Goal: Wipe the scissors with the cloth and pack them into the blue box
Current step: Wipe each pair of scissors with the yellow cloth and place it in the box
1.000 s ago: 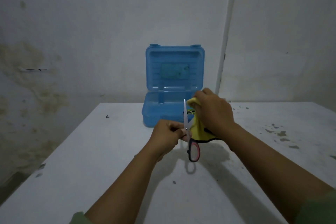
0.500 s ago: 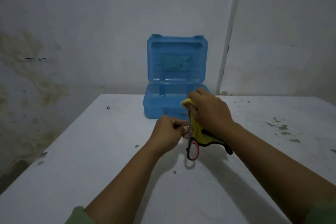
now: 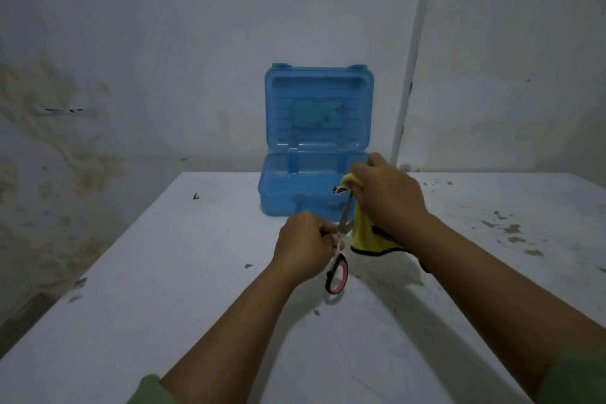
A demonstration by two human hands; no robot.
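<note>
My left hand (image 3: pixel 303 241) clamps the scissors (image 3: pixel 341 244), blades pointing away toward my right hand (image 3: pixel 385 195), which is pinching the cloth (image 3: pixel 362 233) around their tip.

Dimly lit throughout, with a cool bluish cast. Soft shadows thrown onto the table (image 3: pixel 164 321) beneath the forearms and scissors (image 3: pixel 337 269), suggesting light from above. No glare. Slightly soft and grainy overall; wide-angle bending visible toward the edges, darkest in the corners.
</note>
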